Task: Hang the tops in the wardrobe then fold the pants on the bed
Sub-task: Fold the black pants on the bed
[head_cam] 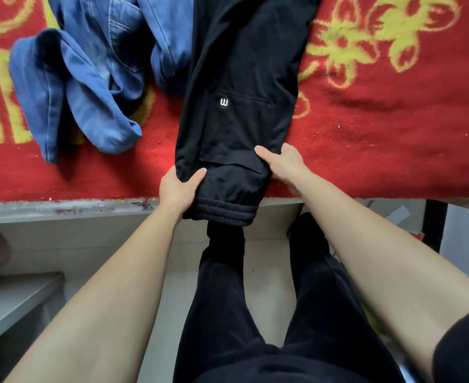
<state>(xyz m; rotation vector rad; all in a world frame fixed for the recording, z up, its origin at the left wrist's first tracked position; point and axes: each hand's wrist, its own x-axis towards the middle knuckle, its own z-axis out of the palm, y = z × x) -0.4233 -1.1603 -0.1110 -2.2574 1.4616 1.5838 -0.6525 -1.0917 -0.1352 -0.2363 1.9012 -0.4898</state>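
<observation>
i have the black pants [236, 106] lying lengthwise on the bed [380, 147], long axis running straight away from me, with the elastic end hanging just over the near edge. my left hand [176, 189] grips the left side of that end, fingers [197, 174] curled round the cloth. my right hand [283, 164] pinches the right side the same way, so both are closed on fabric and equally near. i reckon the next fold goes forward along that axis, near end carried toward the far one. the far end is cut off at the top of the view, so i can't judge the full length. i also can't tell waistband from cuffs here. the crumpled jeans [89, 87] lie left, touching the pants further up.
</observation>
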